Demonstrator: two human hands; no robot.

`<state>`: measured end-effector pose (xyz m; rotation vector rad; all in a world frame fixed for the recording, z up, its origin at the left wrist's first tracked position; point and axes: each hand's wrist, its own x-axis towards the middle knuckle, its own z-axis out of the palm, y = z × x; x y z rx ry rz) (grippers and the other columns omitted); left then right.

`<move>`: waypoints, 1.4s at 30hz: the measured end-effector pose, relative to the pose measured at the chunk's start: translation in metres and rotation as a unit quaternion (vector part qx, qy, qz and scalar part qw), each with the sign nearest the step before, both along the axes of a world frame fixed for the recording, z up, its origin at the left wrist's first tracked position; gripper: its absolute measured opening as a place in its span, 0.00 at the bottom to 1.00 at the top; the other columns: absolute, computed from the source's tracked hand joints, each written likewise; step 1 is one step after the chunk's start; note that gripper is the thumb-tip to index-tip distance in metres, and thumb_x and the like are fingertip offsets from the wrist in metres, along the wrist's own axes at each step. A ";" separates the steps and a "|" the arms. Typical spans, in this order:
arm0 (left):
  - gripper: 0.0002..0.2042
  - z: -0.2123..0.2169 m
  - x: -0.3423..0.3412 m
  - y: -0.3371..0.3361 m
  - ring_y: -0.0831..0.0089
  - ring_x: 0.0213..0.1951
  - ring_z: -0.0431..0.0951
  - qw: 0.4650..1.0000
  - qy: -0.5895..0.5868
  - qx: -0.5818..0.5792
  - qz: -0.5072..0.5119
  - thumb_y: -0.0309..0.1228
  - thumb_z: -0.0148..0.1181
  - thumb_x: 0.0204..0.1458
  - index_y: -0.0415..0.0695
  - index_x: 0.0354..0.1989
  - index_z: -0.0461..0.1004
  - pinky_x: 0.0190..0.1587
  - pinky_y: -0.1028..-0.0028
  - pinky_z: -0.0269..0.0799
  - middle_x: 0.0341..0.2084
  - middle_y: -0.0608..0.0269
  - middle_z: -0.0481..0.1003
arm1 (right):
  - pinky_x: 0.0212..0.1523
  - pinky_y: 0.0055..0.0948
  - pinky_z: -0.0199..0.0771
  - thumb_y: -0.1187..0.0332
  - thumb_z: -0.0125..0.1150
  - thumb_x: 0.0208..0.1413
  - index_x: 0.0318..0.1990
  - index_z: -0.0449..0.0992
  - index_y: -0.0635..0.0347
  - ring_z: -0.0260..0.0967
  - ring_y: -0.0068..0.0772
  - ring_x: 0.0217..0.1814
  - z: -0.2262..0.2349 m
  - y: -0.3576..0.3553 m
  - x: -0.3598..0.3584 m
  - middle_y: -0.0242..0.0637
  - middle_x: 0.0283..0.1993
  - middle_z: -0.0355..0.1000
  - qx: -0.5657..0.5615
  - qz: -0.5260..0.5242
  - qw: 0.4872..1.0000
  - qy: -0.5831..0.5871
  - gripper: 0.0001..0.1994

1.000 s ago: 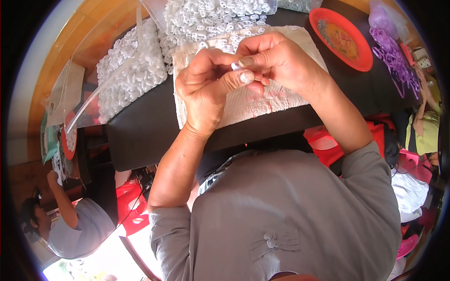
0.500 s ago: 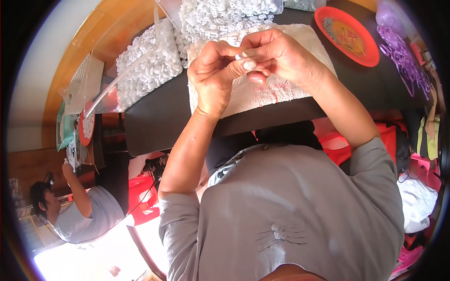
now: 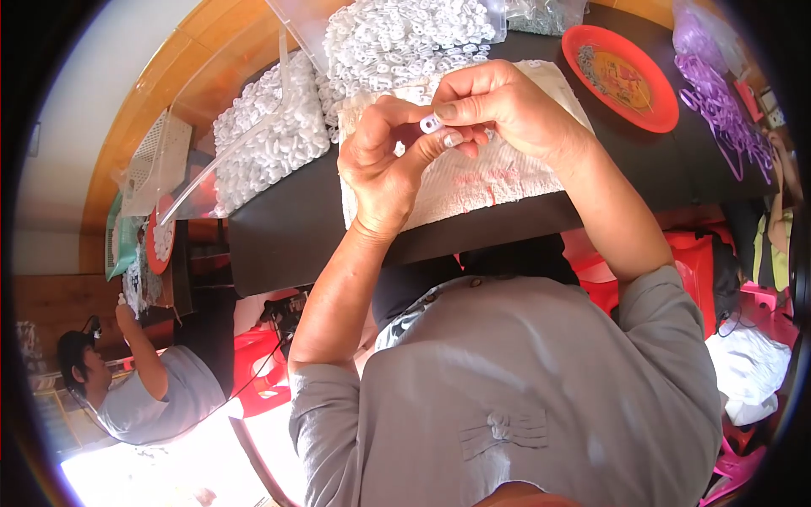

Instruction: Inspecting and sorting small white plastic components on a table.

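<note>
Both hands are raised together above a white towel [image 3: 473,182] spread on the dark table [image 3: 287,228], and between them sits a small white plastic piece [image 3: 431,123]. The left hand [image 3: 384,165] comes up from below with its fingers [image 3: 439,145] curled inward, the thumb and forefinger tips pressed against the underside and near side of the piece. The right hand [image 3: 507,110] arches over from above, its fingers [image 3: 460,108] bent down so that the thumb and forefinger pinch the same piece from the top; a pale thumbnail shows just beside it. So the piece is gripped from both sides at once, right where the four fingertips meet, held in the air over the towel rather than resting on it. Much of the piece is covered by the fingertips, so its exact shape cannot be told. Behind the hands, on the far part of the table, lie clear plastic bags filled with small white pieces [image 3: 397,38], one heap spilling to the left. Farther right stands a red plate [image 3: 667,106], and beyond it a tangle of purple plastic loops [image 3: 718,93]. At the lower left another person in a grey shirt [image 3: 160,397] reaches toward a separate surface.
</note>
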<state>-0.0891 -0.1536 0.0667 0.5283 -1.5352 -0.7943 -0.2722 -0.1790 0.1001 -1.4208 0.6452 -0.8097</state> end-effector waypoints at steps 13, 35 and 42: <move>0.09 0.006 -0.003 0.007 0.83 0.32 0.74 0.990 0.073 0.120 0.017 0.17 0.67 0.48 0.39 0.36 0.75 0.37 0.81 0.72 0.29 0.68 0.76 | 0.23 0.17 0.58 0.68 0.59 0.57 0.30 0.76 0.64 0.66 0.19 0.21 0.004 0.005 0.004 0.28 0.21 0.67 -0.026 -0.071 0.997 -0.006 0.08; 0.04 0.010 0.000 0.006 0.84 0.21 0.69 0.961 0.039 0.263 0.070 0.25 0.62 0.53 0.37 0.33 0.75 0.22 0.84 0.63 0.21 0.65 0.75 | 0.27 0.17 0.61 0.71 0.60 0.56 0.32 0.76 0.63 0.65 0.15 0.25 -0.006 0.009 0.016 0.25 0.25 0.69 -0.143 -0.161 0.976 0.031 0.05; 0.04 0.008 0.002 0.004 0.85 0.21 0.69 0.963 0.041 0.262 0.050 0.25 0.61 0.53 0.38 0.35 0.75 0.22 0.84 0.63 0.22 0.66 0.75 | 0.27 0.18 0.60 0.69 0.59 0.57 0.32 0.75 0.62 0.66 0.17 0.25 -0.004 0.010 0.015 0.27 0.25 0.70 -0.121 -0.158 0.979 0.052 0.06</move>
